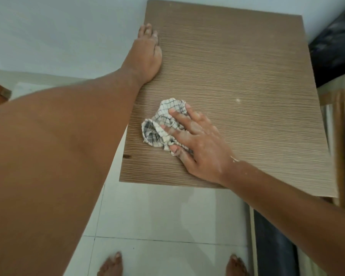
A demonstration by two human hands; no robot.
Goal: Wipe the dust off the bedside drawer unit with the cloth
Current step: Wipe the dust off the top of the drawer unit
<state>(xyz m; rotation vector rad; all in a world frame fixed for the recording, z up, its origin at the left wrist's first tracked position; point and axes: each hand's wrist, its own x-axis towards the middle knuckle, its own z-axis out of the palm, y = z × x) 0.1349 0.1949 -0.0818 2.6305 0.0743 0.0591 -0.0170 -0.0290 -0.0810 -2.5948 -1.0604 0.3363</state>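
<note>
Wood-grain laminate in a light brown tone covers the top of the bedside drawer unit, which is seen from directly above and fills the upper right of the view. A crumpled cloth, white with a dark check pattern, lies on this top surface in its front-left area, short of the left edge. The right hand presses down on the right part of the cloth with straight, spread fingers; the thumb lies along the lower edge of the cloth, and the palm rests on the laminate just beside it. The hand is flat and not closed round the fabric. The left hand rests flat along the left edge of the top, toward the far corner, with its fingers extended and holding nothing, well apart from the cloth. A small white speck sits on the surface to the right of the cloth. White floor tiles lie in front of the unit, with two bare feet at the bottom of the view. A pale wall stands to the left of the unit.
</note>
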